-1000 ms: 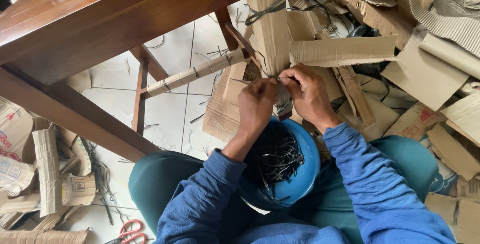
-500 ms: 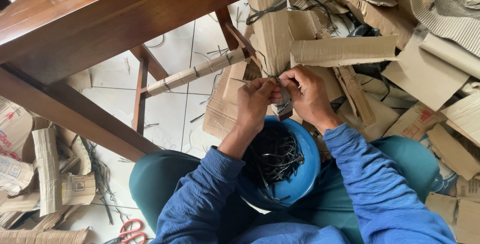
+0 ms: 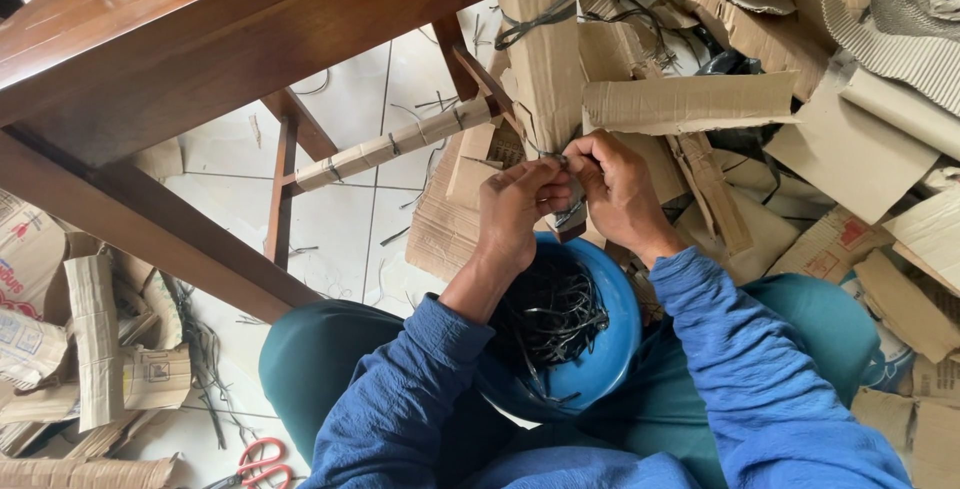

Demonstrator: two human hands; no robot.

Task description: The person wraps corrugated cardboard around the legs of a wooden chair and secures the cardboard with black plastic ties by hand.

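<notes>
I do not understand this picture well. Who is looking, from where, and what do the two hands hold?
There is no machine here. A person wears a camera on the head, so this one view looks straight down at that person's own arms, in blue sleeves. The left hand and the right hand meet at the lower end of a table leg wrapped in cardboard. Both pinch a thin dark tie there; the fingers hide exactly how it is gripped. In the lap sits a blue bowl full of similar dark ties. The wooden table fills the upper left. Loose cardboard pieces lie piled on the right, and red-handled scissors lie on the tiled floor at the lower left.
</notes>
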